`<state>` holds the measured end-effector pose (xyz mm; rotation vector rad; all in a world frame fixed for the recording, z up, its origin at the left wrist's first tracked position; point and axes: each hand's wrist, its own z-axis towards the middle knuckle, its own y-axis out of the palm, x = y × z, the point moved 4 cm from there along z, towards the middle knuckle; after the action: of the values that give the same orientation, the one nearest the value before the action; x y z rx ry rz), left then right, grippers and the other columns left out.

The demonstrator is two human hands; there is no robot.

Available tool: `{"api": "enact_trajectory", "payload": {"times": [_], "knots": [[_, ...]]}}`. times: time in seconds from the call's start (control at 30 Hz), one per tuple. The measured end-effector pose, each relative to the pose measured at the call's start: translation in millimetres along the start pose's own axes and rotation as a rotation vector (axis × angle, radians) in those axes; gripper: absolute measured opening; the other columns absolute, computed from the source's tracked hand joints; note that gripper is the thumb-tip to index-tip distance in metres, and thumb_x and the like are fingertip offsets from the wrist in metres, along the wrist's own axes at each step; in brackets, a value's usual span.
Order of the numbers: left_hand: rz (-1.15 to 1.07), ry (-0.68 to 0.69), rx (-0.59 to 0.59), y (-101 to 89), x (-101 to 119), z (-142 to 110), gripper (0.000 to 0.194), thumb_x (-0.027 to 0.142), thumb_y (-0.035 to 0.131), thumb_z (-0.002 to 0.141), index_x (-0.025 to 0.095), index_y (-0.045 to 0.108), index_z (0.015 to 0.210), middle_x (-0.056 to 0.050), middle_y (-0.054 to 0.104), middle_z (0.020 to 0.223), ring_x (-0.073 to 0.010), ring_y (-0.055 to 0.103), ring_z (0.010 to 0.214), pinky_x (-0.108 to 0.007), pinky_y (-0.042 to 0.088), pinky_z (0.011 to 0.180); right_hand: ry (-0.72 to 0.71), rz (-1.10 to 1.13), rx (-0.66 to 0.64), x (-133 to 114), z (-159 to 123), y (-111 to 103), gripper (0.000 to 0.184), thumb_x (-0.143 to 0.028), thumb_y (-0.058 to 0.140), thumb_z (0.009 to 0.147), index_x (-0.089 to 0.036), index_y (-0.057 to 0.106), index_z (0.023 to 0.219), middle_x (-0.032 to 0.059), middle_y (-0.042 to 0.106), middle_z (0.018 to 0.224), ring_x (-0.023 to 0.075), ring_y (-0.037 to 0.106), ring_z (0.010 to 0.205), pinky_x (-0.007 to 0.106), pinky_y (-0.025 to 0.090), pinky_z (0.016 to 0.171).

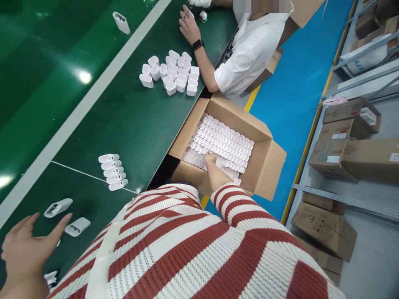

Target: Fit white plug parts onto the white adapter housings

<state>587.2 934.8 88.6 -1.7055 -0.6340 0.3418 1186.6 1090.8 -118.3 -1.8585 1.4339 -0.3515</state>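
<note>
My right hand (214, 169) reaches down into an open cardboard box (264, 166) beside the table. Its fingers rest among the packed rows of small white plastic shells (224, 141); the fingertips are buried, so a grip is not visible. My left hand (26, 245) hovers over the green table (124, 120) at the lower left, fingers spread and holding nothing. Two loose white shells (58, 207) (77, 226) lie just beyond it. A neat row of several white shells (112, 171) lies further up the table.
A person in a white shirt (252, 50) sits at the far end, a hand (188, 25) with a black watch on the table beside a cluster of upright white shells (173, 72). Another shell (121, 22) lies far off. Cardboard boxes (346, 141) fill metal shelving on the right, past the blue floor.
</note>
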Motion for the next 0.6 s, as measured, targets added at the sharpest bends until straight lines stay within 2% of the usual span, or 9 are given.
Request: {"api": "enact_trajectory", "payload": {"times": [0.13, 0.3, 0.4, 0.5, 0.6], "knots": [[-0.008, -0.046, -0.060, 1.3, -1, -3, 0.081, 0.062, 0.055, 0.078, 0.033, 0.051, 0.154, -0.006, 0.049, 0.162, -0.0347, 0.039, 0.153, -0.056, 0.030, 0.126, -0.008, 0.013, -0.047, -19, -2, 12, 0.040, -0.039, 0.066, 0.101, -0.017, 0.062, 0.133, 0.0110, 0.064, 0.134, 0.0246, 0.067, 0.115, 0.047, 0.059, 0.097], [0.017, -0.059, -0.119, -7.1, 4, -12, 0.082, 0.059, 0.051, 0.080, 0.034, 0.044, 0.158, -0.006, 0.045, 0.164, -0.0329, 0.033, 0.157, -0.057, 0.028, 0.127, 0.129, -0.018, -0.049, -57, -4, 37, 0.042, -0.040, 0.066, 0.101, -0.017, 0.061, 0.136, 0.0117, 0.063, 0.136, 0.0247, 0.066, 0.117, 0.047, 0.059, 0.098], [0.035, -0.059, -0.150, -12.3, 3, -21, 0.084, 0.059, 0.049, 0.081, 0.033, 0.039, 0.160, -0.008, 0.042, 0.166, -0.0330, 0.031, 0.157, -0.056, 0.028, 0.127, 0.223, -0.050, -0.041, -71, -7, 49, 0.045, -0.042, 0.065, 0.101, -0.018, 0.058, 0.139, 0.0123, 0.059, 0.142, 0.0266, 0.064, 0.122, 0.050, 0.057, 0.102], [0.057, -0.102, -0.177, -12.0, -8, -28, 0.086, 0.059, 0.049, 0.079, 0.034, 0.038, 0.161, -0.009, 0.040, 0.166, -0.0353, 0.032, 0.157, -0.059, 0.029, 0.126, 0.282, -0.092, -0.039, -78, -12, 56, 0.066, -0.051, 0.067, 0.097, -0.015, 0.049, 0.149, 0.0212, 0.050, 0.151, 0.0336, 0.058, 0.132, 0.052, 0.054, 0.106], [0.109, -0.119, -0.215, -7.1, -24, -29, 0.085, 0.059, 0.050, 0.080, 0.034, 0.038, 0.160, -0.010, 0.041, 0.166, -0.0364, 0.033, 0.156, -0.061, 0.031, 0.124, 0.287, -0.146, -0.054, -82, -17, 59, 0.089, -0.063, 0.070, 0.089, -0.008, 0.041, 0.153, 0.0313, 0.044, 0.152, 0.0397, 0.050, 0.140, 0.051, 0.051, 0.107]]}}
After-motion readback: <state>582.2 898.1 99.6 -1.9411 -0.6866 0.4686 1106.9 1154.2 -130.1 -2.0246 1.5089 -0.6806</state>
